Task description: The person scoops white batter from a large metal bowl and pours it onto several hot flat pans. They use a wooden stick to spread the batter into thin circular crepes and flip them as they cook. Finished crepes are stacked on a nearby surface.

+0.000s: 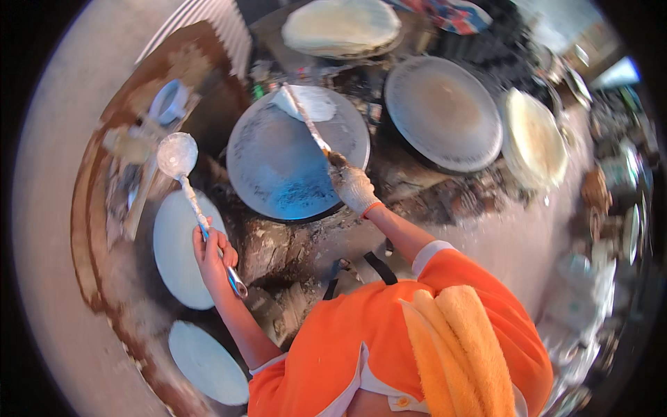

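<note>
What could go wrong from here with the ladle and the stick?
The white patch lies near the far rim of the griddle, so the stick in the gloved right hand might push it over. The ladle, coated white and held left of the griddle by the bare left hand, could drip outside it.

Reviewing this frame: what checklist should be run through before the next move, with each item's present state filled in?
1. Left hand grips the long-handled metal ladle: ok.
2. Right hand, in an off-white knitted glove, grips the slender, white-smeared stick: ok.
3. Ladle kept off the round grey griddle: ok, it is out to the left.
4. Irregular white patch covers the whole griddle: not ok, it lies only near the far edge.
5. Left hand gloved: not ok, bare.
6. Ladle's bowl filled: cannot tell, only whitish.
</note>
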`<state>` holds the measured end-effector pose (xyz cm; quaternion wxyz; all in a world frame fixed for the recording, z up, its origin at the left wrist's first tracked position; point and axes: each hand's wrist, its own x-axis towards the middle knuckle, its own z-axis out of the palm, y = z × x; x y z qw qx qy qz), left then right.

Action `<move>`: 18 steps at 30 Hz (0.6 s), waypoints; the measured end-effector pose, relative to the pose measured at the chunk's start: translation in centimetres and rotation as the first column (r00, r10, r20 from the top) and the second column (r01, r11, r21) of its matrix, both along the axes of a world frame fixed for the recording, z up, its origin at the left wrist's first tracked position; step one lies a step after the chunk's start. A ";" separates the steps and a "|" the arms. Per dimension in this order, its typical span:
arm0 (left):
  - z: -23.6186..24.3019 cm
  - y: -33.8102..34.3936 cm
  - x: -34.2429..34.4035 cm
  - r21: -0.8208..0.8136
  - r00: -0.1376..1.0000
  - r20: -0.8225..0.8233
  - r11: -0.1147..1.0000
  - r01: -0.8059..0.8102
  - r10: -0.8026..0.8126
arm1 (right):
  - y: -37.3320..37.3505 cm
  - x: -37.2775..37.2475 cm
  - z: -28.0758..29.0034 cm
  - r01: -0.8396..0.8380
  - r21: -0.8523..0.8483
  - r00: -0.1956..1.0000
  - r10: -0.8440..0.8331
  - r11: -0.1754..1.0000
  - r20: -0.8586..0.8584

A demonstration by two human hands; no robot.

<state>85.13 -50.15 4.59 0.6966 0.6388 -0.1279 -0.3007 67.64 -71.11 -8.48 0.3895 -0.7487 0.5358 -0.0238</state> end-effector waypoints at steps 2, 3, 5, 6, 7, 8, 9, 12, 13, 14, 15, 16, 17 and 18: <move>1.0 2.3 -1.3 -0.085 0.999 -0.046 0.996 0.021 -0.025 | -0.4 0.6 0.2 -0.116 -0.039 0.993 0.116 0.992 -0.006; 1.7 3.5 -2.0 -0.122 0.997 -0.062 0.992 0.029 -0.037 | -0.3 1.0 0.5 -0.176 -0.044 0.984 0.175 0.983 -0.020; 3.6 4.2 -3.8 -0.199 0.980 -0.200 0.980 -0.031 -0.009 | -0.3 1.4 -0.5 -0.271 -0.095 0.962 0.271 0.958 -0.005; 4.0 4.4 -4.1 -0.225 0.975 -0.219 0.974 -0.007 -0.044 | -0.3 1.4 -2.0 -0.305 -0.158 0.948 0.315 0.939 0.045; 4.2 4.7 -4.4 -0.260 0.966 -0.246 0.965 0.012 -0.079 | -0.7 0.6 -1.7 -0.314 -0.159 0.941 0.329 0.936 0.076; 4.5 5.0 -4.7 -0.274 0.961 -0.256 0.961 0.026 -0.100 | -1.0 0.0 -1.4 -0.321 -0.159 0.934 0.340 0.934 0.112; 4.7 5.1 -5.2 -0.258 0.963 -0.255 0.966 0.022 -0.090 | -1.6 -1.0 -1.2 -0.322 -0.160 0.927 0.345 0.933 0.144; 4.7 5.6 -6.0 -0.238 0.971 -0.214 0.970 0.055 -0.107 | -4.6 -3.3 -1.9 -0.269 -0.154 0.936 0.296 0.951 0.192; 4.6 6.0 -5.7 -0.251 0.967 -0.221 0.966 0.065 -0.123 | -5.6 -3.1 -1.9 -0.259 -0.146 0.939 0.284 0.955 0.192; 4.3 6.2 -5.4 -0.262 0.963 -0.229 0.962 0.077 -0.140 | -5.7 -2.9 -2.1 -0.263 -0.136 0.939 0.286 0.955 0.191; 3.6 6.3 -4.9 -0.292 0.958 -0.236 0.952 0.089 -0.163 | -5.6 -2.4 -2.4 -0.271 -0.140 0.935 0.295 0.952 0.197; 3.0 5.7 -4.9 -0.326 0.953 -0.233 0.939 0.111 -0.194 | -5.5 -2.0 -2.6 -0.276 -0.153 0.931 0.304 0.949 0.203; 2.4 5.1 -5.2 -0.336 0.945 -0.259 0.936 0.104 -0.198 | -5.3 -1.9 -2.8 -0.276 -0.161 0.929 0.306 0.948 0.209; 1.8 4.7 -5.6 -0.337 0.942 -0.280 0.938 0.086 -0.187 | -4.9 -1.6 -3.2 -0.278 -0.164 0.924 0.310 0.946 0.225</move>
